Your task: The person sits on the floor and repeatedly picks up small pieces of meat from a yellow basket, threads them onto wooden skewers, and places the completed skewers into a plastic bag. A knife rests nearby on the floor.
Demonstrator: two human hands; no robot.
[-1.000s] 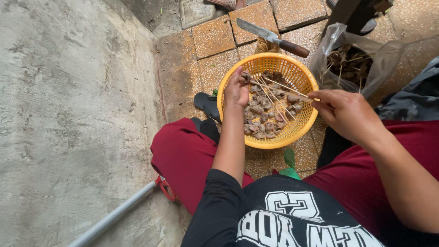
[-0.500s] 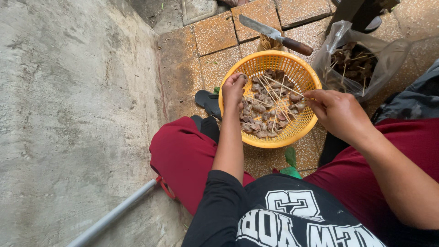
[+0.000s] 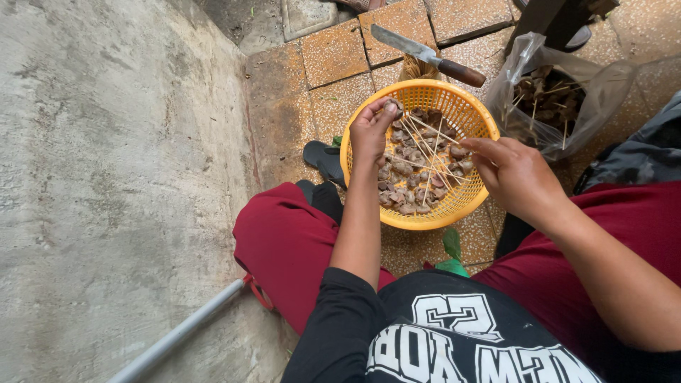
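A yellow plastic basket stands on the tiled floor between my knees, holding several small brown-grey pieces and thin wooden skewers. My left hand hovers over the basket's left rim and pinches one small piece between its fingertips. My right hand rests over the right rim, fingers closed on the end of a skewer that points across the basket.
A knife with a brown handle lies just behind the basket. A clear plastic bag with more pieces and sticks sits at the right. A rough concrete wall fills the left, a white pipe low down, a black sandal.
My left hand has lifted a small piece up over the basket's left rim. The view has shifted slightly; my right hand stays at the right rim.
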